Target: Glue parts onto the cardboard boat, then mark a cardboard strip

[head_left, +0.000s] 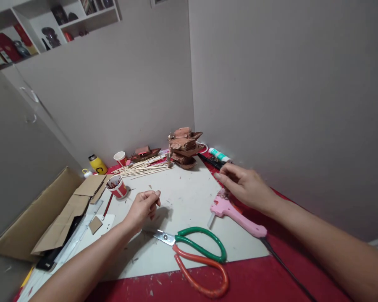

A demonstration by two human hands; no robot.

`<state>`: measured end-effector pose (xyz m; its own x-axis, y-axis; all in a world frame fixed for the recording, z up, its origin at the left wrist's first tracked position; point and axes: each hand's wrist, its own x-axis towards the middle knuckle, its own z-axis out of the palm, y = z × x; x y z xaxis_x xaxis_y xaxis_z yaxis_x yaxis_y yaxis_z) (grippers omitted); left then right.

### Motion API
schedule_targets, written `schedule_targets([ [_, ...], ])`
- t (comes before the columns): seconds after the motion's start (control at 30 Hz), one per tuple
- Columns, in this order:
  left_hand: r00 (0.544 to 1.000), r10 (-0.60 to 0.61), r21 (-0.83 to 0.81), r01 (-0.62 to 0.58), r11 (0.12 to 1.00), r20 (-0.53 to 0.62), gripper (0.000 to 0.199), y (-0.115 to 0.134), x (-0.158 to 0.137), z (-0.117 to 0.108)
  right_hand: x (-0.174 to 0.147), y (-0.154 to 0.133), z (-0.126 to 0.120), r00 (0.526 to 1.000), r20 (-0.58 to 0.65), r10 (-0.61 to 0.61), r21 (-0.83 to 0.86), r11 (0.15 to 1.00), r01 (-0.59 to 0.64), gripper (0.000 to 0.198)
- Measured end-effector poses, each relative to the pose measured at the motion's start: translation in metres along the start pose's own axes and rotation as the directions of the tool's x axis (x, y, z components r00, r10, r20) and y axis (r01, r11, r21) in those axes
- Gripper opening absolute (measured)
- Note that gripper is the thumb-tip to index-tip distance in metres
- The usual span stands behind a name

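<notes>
My left hand [145, 204] hovers over the white board [189, 193], its fingers curled and thumb pressed to the index finger. Whatever it pinches, if anything, is too small to make out. My right hand [242, 184] is closed at the near end of a slim black tool [211, 161] with a pointed tip. Just below that hand lies a pink hot glue gun [233, 214], a clear glue stick at its left end. Between my arms rest large scissors [166, 237] with one green and one orange handle, their blades partly hidden by my left wrist.
Brown model boats [184, 147] are stacked at the back corner, beside thin wooden sticks [145, 166]. A stained paper cup [117, 187], cardboard pieces [66, 216] and a cardboard box [34, 214] stand left. A yellow bottle [97, 164] is behind. The glue gun's cord [286, 268] trails toward the front.
</notes>
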<state>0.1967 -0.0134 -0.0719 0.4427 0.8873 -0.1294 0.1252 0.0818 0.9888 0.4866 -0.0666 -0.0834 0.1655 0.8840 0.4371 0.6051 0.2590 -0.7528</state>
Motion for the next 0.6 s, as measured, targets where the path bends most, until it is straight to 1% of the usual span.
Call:
schedule_targets([
  [0.07,1.000,0.024,0.033,-0.024,0.999,-0.005,0.051,-0.004,-0.008,-0.002,-0.001,0.003,0.003,0.999,-0.009,-0.053,-0.072,0.996,0.053,0.028],
  [0.17,0.997,0.079,0.092,-0.077,0.993,-0.009,0.056,-0.012,-0.019,-0.005,0.001,0.008,0.003,0.996,-0.030,-0.085,-0.137,0.987,0.080,0.036],
  [0.3,0.989,0.145,0.151,-0.146,0.978,0.019,0.060,-0.026,-0.028,-0.010,0.005,0.016,0.002,0.997,-0.046,-0.055,-0.168,0.985,0.047,0.047],
  [0.43,0.969,0.240,0.246,-0.247,0.937,0.056,0.060,-0.040,-0.032,-0.016,0.008,0.027,0.002,0.999,-0.051,-0.017,-0.182,0.983,0.008,0.049],
  [0.5,0.960,0.277,0.257,-0.275,0.926,0.031,0.058,-0.045,-0.034,-0.019,0.008,0.032,0.002,0.999,-0.050,-0.011,-0.190,0.982,0.002,0.047],
  [0.6,0.953,0.301,0.260,-0.283,0.923,-0.032,0.055,-0.049,-0.036,-0.023,0.008,0.036,0.002,0.999,-0.044,-0.010,-0.198,0.980,0.001,0.044],
])
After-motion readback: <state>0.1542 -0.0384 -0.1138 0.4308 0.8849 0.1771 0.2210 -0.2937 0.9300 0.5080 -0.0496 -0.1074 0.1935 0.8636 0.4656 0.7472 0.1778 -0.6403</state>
